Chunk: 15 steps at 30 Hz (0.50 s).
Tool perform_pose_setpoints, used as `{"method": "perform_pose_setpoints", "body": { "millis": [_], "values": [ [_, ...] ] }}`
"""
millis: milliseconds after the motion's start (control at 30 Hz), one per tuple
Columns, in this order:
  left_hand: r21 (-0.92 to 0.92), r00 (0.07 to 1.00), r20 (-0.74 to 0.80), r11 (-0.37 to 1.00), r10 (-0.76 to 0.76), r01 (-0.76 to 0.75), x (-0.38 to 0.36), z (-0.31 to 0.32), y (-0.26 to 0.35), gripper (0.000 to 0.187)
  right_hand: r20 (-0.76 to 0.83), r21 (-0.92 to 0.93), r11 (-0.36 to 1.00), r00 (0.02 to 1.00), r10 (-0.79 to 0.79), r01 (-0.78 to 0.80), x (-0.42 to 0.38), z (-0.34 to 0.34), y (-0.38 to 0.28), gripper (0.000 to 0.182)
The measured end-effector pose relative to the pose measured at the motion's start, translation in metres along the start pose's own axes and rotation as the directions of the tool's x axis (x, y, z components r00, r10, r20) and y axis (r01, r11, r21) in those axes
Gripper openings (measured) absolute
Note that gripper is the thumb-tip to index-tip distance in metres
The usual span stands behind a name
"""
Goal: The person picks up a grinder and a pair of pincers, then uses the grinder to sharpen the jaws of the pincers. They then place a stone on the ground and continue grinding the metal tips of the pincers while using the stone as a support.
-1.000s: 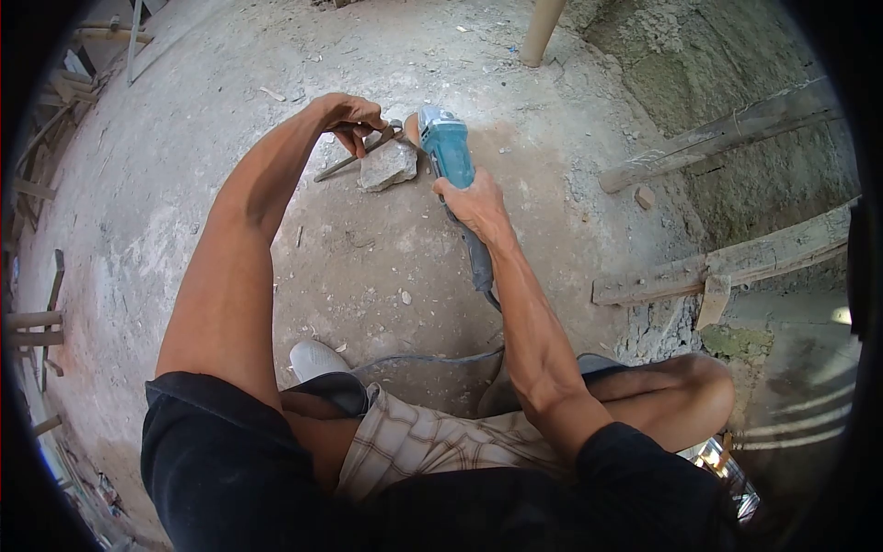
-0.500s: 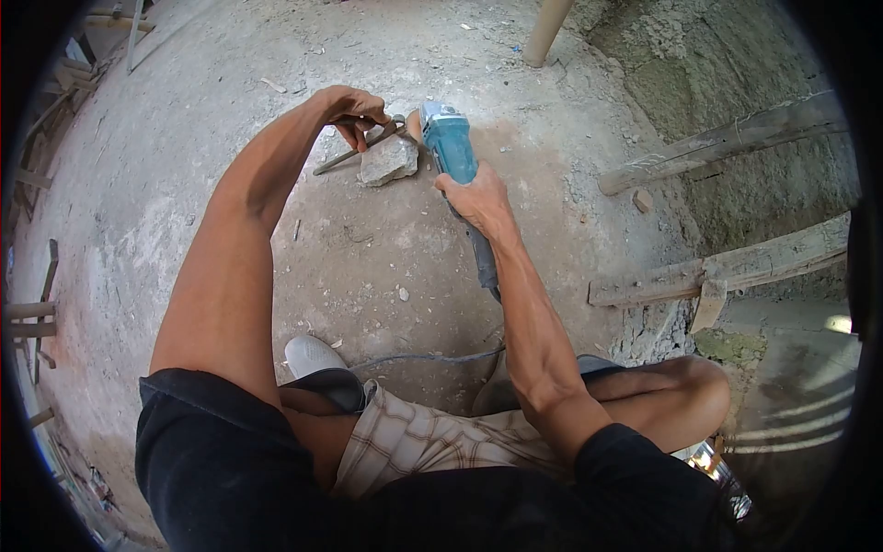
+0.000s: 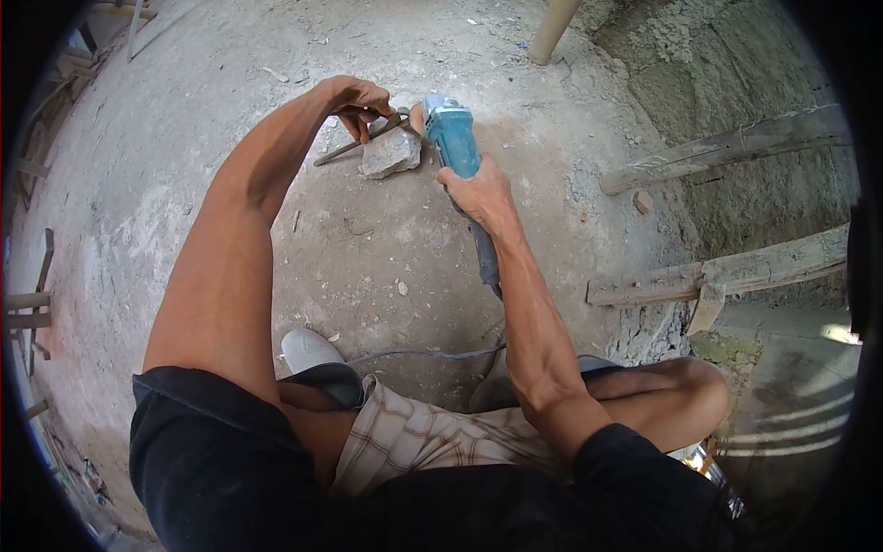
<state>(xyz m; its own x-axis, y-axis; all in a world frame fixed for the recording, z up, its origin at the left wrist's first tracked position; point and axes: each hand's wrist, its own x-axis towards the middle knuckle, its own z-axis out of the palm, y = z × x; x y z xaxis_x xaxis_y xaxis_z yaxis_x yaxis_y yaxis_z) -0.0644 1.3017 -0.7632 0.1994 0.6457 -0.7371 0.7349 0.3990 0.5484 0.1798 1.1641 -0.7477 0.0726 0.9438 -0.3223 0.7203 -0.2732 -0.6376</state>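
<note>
My right hand (image 3: 480,191) is wrapped round the body of a teal angle grinder (image 3: 452,138), its metal head pointing away from me. The grinder's brownish disc (image 3: 417,120) stands right at the far end of a thin metal rod (image 3: 335,156). That rod slants across a rough grey stone (image 3: 392,155) on the ground. With fingers closed, my left hand (image 3: 362,103) grips the rod near its upper end, just over the stone. Part of the grip is hidden behind my own fingers.
A grey power cord (image 3: 418,354) runs over the dusty ground near my white shoe (image 3: 311,352). Wooden beams (image 3: 727,147) and a nailed plank (image 3: 653,283) lie to the right. A round post (image 3: 555,29) stands at the far side. Timber pieces (image 3: 32,311) edge the left.
Both hands, the grinder and the rod keep nearly the same places against the stone. The view has shifted slightly, and my left hand sits a little higher in it.
</note>
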Motion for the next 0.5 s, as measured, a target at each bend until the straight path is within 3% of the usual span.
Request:
{"method": "perform_pose_setpoints", "body": {
  "millis": [433, 500],
  "values": [
    [-0.019, 1.0, 0.0, 1.0, 0.014, -0.014, 0.0051, -0.0008, -0.0035, 0.032, -0.009, -0.015, 1.0, 1.0, -0.006, 0.006, -0.0018, -0.003, -0.0029, 0.07],
    [0.005, 1.0, -0.012, 1.0, -0.001, 0.002, 0.005, 0.0001, -0.0025, 0.039, -0.006, -0.027, 1.0, 1.0, 0.0, 0.0, -0.0013, -0.0026, -0.0025, 0.07]
  ]
}}
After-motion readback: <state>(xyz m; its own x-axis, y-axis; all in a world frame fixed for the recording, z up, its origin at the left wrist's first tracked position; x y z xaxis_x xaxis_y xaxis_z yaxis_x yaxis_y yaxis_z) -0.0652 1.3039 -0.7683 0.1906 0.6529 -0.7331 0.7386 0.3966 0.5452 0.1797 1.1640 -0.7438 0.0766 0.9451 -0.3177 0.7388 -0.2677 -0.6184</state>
